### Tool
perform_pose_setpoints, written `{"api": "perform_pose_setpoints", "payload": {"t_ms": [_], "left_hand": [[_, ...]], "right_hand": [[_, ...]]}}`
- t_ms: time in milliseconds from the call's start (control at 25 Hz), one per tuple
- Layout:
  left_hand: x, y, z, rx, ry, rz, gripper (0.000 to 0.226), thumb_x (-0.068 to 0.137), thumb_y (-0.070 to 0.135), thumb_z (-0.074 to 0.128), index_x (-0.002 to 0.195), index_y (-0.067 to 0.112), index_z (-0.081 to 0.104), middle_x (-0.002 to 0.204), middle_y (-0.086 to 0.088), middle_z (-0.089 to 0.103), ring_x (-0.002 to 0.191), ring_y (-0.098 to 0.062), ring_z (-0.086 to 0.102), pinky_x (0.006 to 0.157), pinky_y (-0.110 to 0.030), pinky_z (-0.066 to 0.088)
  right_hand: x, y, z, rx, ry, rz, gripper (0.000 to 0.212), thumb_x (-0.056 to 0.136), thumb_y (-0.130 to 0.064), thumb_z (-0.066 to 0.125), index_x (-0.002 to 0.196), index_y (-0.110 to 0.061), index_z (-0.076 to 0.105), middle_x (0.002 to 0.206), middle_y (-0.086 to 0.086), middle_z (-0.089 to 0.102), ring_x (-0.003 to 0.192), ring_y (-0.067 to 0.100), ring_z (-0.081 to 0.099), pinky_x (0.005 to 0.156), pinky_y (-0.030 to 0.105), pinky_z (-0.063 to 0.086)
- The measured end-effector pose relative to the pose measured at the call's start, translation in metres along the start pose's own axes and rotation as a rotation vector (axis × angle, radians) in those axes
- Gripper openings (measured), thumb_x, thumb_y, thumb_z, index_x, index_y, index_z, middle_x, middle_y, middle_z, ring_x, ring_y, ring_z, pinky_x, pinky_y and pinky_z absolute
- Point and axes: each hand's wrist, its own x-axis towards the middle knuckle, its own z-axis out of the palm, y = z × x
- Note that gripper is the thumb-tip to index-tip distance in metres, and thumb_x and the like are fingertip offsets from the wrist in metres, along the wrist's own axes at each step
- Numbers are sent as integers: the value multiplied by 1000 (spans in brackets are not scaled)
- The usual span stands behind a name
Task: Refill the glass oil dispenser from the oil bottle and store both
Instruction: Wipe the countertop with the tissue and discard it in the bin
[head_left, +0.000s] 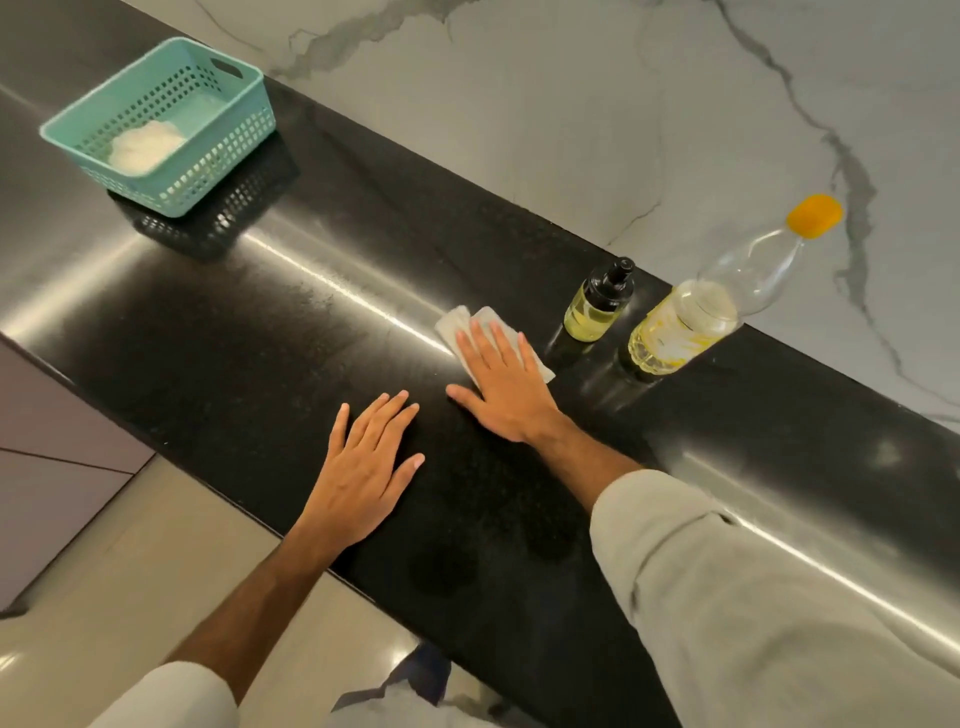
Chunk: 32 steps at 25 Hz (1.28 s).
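Note:
A small glass oil dispenser (597, 306) with a black pump top stands upright on the black counter (260, 332), yellow oil in its lower half. Just right of it stands a clear plastic oil bottle (696, 317) with an orange cap, oil filling only its bottom part. My right hand (506, 387) lies flat with straight fingers on a folded white cloth (470, 325), left of the dispenser and apart from it. My left hand (363, 467) rests flat on the bare counter, nearer the front edge, holding nothing.
A teal plastic basket (218, 150) with a white cloth inside stands at the far left of the counter. A white marble wall (571, 104) runs behind the bottles. The counter's front edge drops to a tiled floor (130, 571) at lower left.

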Motion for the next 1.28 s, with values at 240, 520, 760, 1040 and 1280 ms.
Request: {"api": "perform_pose_setpoints", "payload": {"t_ms": [240, 520, 760, 1040, 1280], "left_hand": [[-6, 10, 0, -17, 9, 111, 62, 104, 52, 28, 157, 20, 28, 167, 0, 23, 156, -16, 12, 126, -55, 6], [4, 39, 17, 55, -55, 279, 61, 105, 52, 26, 156, 19, 32, 166, -1, 26, 156, -17, 14, 126, -55, 7], [-1, 49, 28, 142, -67, 341, 65, 103, 52, 26, 156, 16, 33, 165, -6, 27, 155, -23, 20, 124, -59, 12], [1, 53, 29, 108, -62, 347, 65, 102, 51, 27, 156, 15, 33, 165, -6, 28, 155, -24, 21, 124, -59, 11], [2, 52, 29, 119, -100, 322, 66, 101, 53, 25, 158, 18, 29, 166, -4, 25, 156, -22, 17, 124, -58, 9]], "right_hand": [[-185, -30, 29, 4, -151, -247, 77, 106, -66, 29, 164, -33, -9, 172, -3, -17, 158, 21, -20, 126, 51, -15], [-180, 95, 11, 127, -93, 427, 80, 95, -78, 5, 161, -40, -18, 169, -7, -28, 156, 17, -25, 128, 58, -2], [-237, -7, 44, 52, -83, 140, 86, 100, -73, 29, 165, -29, -7, 173, 3, -17, 158, 26, -19, 126, 61, -7], [-297, 96, 46, 17, -86, 461, 76, 97, -75, -4, 161, -36, -15, 172, -2, -17, 159, 22, -15, 126, 59, 10], [-222, 88, 29, 58, 51, 610, 90, 95, -76, 17, 166, -23, -1, 173, 11, -5, 159, 35, -5, 123, 64, 14]]}}
